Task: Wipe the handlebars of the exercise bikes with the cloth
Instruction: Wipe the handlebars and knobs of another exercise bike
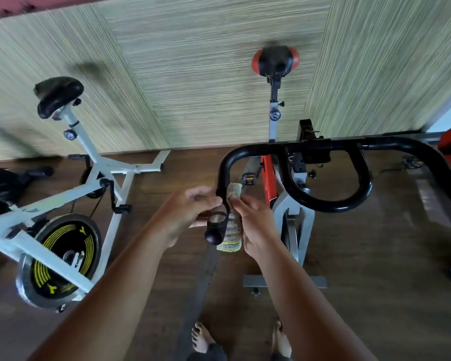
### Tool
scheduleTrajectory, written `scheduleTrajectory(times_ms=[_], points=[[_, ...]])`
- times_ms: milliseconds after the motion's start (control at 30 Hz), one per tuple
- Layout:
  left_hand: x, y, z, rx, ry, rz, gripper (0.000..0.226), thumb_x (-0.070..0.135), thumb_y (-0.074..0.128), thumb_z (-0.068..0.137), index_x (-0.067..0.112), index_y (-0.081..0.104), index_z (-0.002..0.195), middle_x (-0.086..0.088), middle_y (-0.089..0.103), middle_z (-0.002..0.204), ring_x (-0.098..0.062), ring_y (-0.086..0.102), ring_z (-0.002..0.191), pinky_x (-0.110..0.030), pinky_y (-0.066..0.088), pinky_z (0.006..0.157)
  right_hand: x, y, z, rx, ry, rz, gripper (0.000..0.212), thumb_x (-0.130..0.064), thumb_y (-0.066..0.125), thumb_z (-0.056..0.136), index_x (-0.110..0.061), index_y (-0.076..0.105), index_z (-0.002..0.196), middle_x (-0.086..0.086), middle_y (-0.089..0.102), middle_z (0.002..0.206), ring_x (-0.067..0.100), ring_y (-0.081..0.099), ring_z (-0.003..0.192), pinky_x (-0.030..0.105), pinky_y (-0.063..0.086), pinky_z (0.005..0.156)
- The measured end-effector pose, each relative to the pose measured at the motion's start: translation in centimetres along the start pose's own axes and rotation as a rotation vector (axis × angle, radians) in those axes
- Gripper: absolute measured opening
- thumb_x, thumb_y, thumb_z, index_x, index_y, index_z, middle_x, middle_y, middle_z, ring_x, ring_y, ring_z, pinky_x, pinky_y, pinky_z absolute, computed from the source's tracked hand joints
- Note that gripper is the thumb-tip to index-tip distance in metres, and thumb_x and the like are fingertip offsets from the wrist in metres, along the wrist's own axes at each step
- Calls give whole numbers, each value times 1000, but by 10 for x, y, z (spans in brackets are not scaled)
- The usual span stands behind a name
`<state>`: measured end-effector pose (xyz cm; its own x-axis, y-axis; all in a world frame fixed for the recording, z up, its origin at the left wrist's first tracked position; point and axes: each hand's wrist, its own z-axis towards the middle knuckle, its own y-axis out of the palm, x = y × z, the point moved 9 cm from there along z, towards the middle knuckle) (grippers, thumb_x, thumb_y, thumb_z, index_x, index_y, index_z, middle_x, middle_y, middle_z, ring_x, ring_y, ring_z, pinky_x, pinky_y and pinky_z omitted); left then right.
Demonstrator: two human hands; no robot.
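One cloth (231,237) is lying wrapped against the near end of the black handlebar (323,205) of the red bike (268,178).
Right hand (255,222) is pinching the cloth to the tube; left hand (190,212) is curling its fingers round the same tube from the opposite side. Wiping is judged under way here. Next move is probably calling for sliding the cloth up the bend toward the centre loop, then crossing to the white bike (94,178).

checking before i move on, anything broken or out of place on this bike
Nothing stands out. The black tubular handlebar looks intact, the yellow-and-white striped cloth lies against its left end under the right hand, and the white-framed exercise bike stands upright.
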<state>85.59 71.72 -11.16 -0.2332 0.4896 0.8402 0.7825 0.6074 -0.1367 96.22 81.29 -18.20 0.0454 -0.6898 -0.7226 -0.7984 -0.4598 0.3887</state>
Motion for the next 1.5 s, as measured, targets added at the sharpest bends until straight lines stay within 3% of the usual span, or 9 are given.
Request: scheduleTrajectory(times_ms=[533,733,800,867,967,1067,1233,1400,1500], points=[[6,-3,10,65,26,64,21,14,76,86,17,74,107,-3,78,93,-15,75,86,-21,56,65,-27,21,59,93,-12,45,19,-20,76,87,-12,77,105,10,77,97,29,73,95,53,58,90],[12,-5,17,92,42,134,17,10,76,86,14,74,102,-5,78,92,-17,76,82,-23,58,64,-34,17,68,166,94,197,15,-19,76,88,-16,73,103,-3,72,84,14,68,80,32,58,74],[14,-5,19,100,48,152,15,8,75,86,10,73,101,-7,78,90,-19,76,81,-24,58,64,-35,16,70,223,81,258,5,-19,75,89,-21,71,91,-6,70,80,10,66,77,32,57,79],[15,-6,22,108,57,164,12,6,74,87,7,72,98,-6,77,85,-17,76,76,-21,58,62,-35,12,70,309,53,337,8,-18,78,86,-23,72,86,-5,73,83,12,69,80,31,56,86],[19,-7,23,111,83,228,11,9,76,86,8,71,97,-6,76,82,-14,75,73,-19,57,60,-36,7,71,417,-2,436,15,-18,79,85,-16,76,99,0,76,93,15,72,86,24,55,73],[23,-5,24,105,111,220,14,7,75,87,7,70,100,-1,75,78,-10,74,70,-18,55,58,-36,8,69,448,-34,457,19,-20,76,87,-14,75,105,-1,75,94,10,70,83,18,51,66],[37,2,32,123,180,282,40,10,74,88,23,64,125,1,74,90,-7,74,75,-18,55,57,-39,-9,77,510,-55,563,45,-26,83,80,-15,67,121,2,72,114,17,69,98,29,53,79],[38,4,37,123,193,319,48,14,75,89,27,61,133,-1,72,96,-7,73,74,-18,55,57,-37,1,75,464,-57,504,21,-21,80,84,-12,74,102,5,75,100,21,72,94,36,57,84],[38,5,36,119,196,326,49,14,73,90,25,59,135,1,72,97,-4,72,72,-16,54,56,-40,-3,77,437,-61,601,18,-16,79,85,-13,73,102,5,74,107,20,70,98,32,56,82]])
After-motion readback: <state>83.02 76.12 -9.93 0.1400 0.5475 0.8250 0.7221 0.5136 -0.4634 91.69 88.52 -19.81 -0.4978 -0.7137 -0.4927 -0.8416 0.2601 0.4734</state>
